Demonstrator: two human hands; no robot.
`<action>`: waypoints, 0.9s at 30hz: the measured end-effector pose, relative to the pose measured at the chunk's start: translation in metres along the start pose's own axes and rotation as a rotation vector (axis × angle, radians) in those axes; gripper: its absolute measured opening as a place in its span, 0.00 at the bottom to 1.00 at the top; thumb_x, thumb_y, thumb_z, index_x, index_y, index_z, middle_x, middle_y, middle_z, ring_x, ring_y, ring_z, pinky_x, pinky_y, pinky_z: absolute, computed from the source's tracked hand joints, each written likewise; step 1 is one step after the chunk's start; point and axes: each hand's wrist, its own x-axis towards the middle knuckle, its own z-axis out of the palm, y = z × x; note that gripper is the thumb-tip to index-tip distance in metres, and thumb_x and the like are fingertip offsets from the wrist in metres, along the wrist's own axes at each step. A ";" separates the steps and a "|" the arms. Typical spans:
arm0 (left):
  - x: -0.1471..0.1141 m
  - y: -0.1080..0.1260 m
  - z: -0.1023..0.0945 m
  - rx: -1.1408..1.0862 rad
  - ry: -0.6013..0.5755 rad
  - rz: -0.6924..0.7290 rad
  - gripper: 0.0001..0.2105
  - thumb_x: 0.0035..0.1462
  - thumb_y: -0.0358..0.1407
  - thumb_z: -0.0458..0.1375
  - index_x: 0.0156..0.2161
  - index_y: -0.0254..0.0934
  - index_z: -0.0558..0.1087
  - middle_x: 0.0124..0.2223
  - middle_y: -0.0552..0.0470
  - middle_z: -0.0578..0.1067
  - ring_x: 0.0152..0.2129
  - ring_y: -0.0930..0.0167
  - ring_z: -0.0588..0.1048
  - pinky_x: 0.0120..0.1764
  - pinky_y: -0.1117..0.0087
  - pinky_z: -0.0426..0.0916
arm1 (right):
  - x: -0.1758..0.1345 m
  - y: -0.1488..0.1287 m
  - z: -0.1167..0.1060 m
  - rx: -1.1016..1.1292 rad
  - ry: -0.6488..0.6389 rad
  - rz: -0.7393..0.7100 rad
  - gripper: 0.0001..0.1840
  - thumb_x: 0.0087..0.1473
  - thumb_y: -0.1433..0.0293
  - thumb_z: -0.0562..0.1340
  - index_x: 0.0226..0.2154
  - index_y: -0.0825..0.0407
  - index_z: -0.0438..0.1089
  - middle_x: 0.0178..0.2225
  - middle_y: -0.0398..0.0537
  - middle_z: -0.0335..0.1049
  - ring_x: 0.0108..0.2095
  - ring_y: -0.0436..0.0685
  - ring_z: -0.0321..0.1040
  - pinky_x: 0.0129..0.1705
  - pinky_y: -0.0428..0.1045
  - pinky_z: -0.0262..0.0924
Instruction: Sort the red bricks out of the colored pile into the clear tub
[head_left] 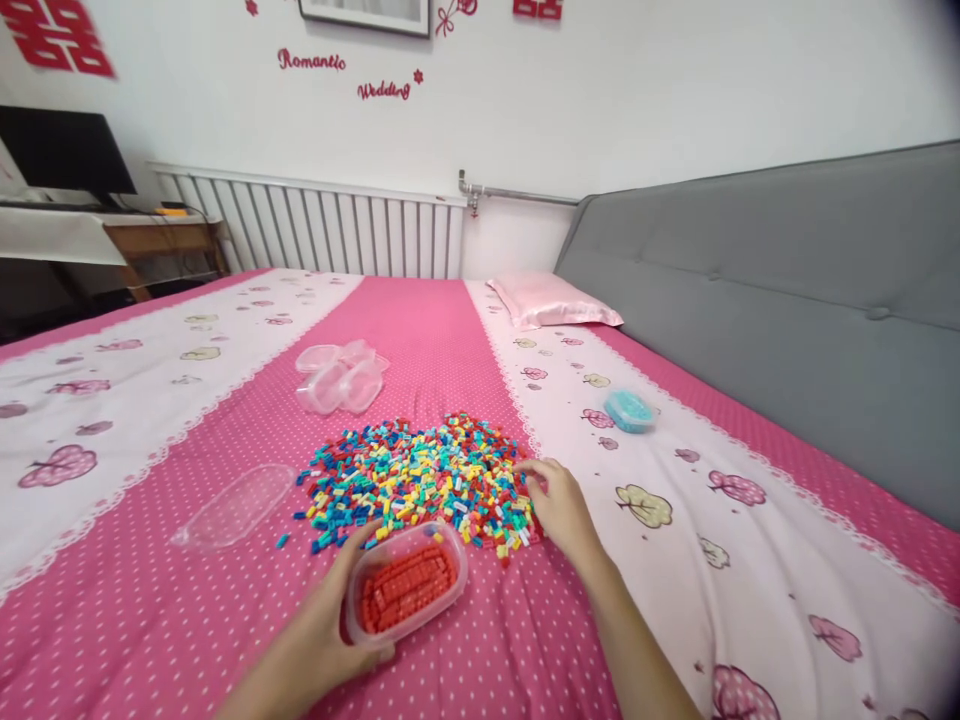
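Note:
My left hand [337, 610] is wrapped round the left side of a clear plastic container [463, 575], thumb at the near side and fingers at the far side. The container is tilted towards me, with red building bricks [411, 590] packed in rows inside. My right hand [556, 505] reaches to the right edge of a heap of small mixed-colour building bricks [420, 470]. Its index finger and thumb are slightly apart over the bricks, and no brick shows between them. The other fingers are partly hidden.
A clear lid [236, 508] lies left of the heap. Several stacked clear containers [341, 378] sit behind it. To the right is a closed container of light blue pieces [630, 411]. A pink pillow [551, 300] rests by the grey headboard [750, 280] on the bed [420, 320].

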 end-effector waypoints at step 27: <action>0.003 -0.003 0.016 0.091 0.109 0.052 0.43 0.53 0.40 0.62 0.68 0.42 0.43 0.63 0.41 0.68 0.61 0.58 0.66 0.60 0.58 0.66 | 0.014 0.030 -0.031 -0.249 -0.171 0.343 0.23 0.60 0.75 0.49 0.54 0.51 0.69 0.48 0.56 0.75 0.48 0.60 0.72 0.50 0.52 0.62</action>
